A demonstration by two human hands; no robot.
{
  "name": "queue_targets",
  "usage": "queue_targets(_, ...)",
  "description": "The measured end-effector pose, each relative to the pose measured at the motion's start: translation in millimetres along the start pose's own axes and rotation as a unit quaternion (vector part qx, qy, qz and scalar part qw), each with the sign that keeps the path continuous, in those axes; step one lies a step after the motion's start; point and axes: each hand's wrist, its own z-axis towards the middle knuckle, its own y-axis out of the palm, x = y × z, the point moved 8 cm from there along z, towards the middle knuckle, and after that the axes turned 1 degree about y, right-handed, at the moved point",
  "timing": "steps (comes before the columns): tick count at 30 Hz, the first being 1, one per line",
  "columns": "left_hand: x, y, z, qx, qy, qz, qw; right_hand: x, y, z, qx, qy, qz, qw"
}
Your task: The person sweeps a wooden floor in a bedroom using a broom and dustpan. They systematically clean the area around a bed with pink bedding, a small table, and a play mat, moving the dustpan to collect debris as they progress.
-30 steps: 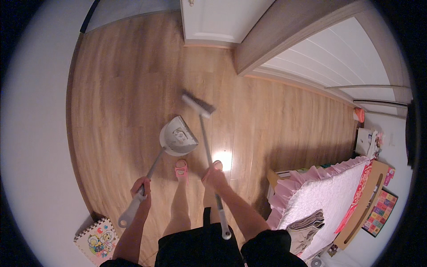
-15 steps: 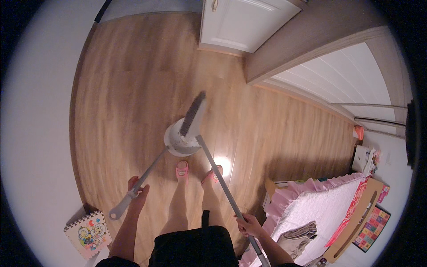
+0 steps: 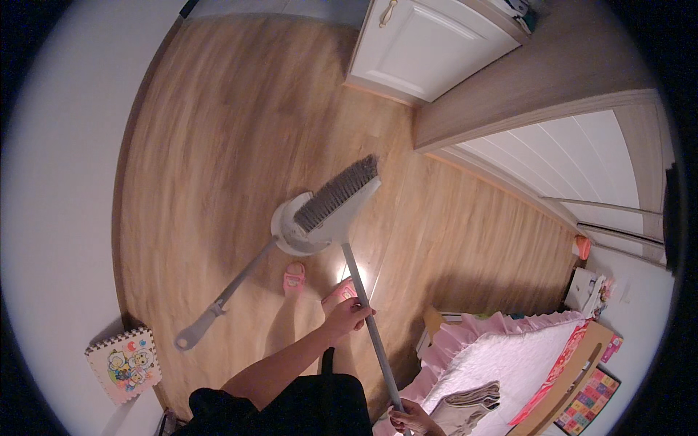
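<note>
A broom slants across the middle, its dark-bristled grey head (image 3: 338, 196) raised and turned partly upward. My left hand (image 3: 346, 318) is closed at the middle of the grey broom handle (image 3: 378, 347), above the pink slippers (image 3: 294, 277). Lower down, my right hand (image 3: 411, 418) grips the same handle close to its end. Behind the broom head is a white dustpan (image 3: 285, 227), partly covered by the bristles. Its long grey handle (image 3: 236, 285) slants toward the lower left with no hand on it.
Wood flooring (image 3: 240, 138) spreads around my feet. To the right is a bed (image 3: 465, 363) with a pink frill and a folded blanket (image 3: 472, 403). Foam mats (image 3: 125, 363) lean by the left wall. A white cabinet (image 3: 429, 51) and sliding doors (image 3: 560, 160) border the far right.
My left hand has let go of the dustpan handle and moved right onto the broom handle. The broom head has swung right and looks nearer. My right hand is lower in view.
</note>
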Motion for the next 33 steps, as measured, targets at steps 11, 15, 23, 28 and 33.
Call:
queue_targets(11, -64, 70, -37, -0.19, -0.114, -0.012, 0.975, -98, 48, 46, -0.059, -0.036, 0.125, 0.99)
queue_targets(15, -57, 39, -17, -0.099, 0.031, 0.246, 0.964, -79, 7, 56, 0.147, -0.144, -0.101, 0.973)
queue_targets(23, 59, -57, -20, 0.192, 0.111, 0.343, 0.913, -60, -58, 34, 0.28, -0.238, -0.22, 0.904)
queue_targets(28, 150, -76, -13, 0.279, 0.225, 0.344, 0.868, -35, -96, 35, 0.26, -0.216, -0.187, 0.922)
queue_targets(33, 174, -84, -14, 0.298, 0.3, 0.299, 0.856, -68, -77, 20, 0.166, -0.189, -0.058, 0.966)
